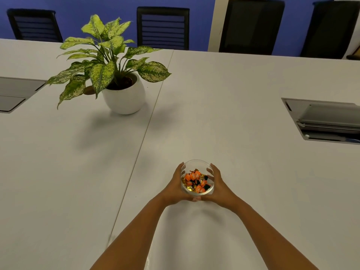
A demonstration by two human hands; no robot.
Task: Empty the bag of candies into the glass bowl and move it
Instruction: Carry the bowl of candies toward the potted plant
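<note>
Glass bowl (197,164) near table's (243,117) front edge, between left hand (175,187) and right hand (219,186), both touching its sides. Candies (195,182) inside bowl. Potted plant (116,75) behind, to left. Office chairs (163,28) beyond table's far edge.

Both hands were cupped around the glass bowl (197,165), left hand (175,189) and right hand (220,187) on either side, thumbs meeting at the near edge. Orange, gold and dark candies (195,181) sat inside. A potted plant (115,75) stood farther back on the white table (243,114).
</note>
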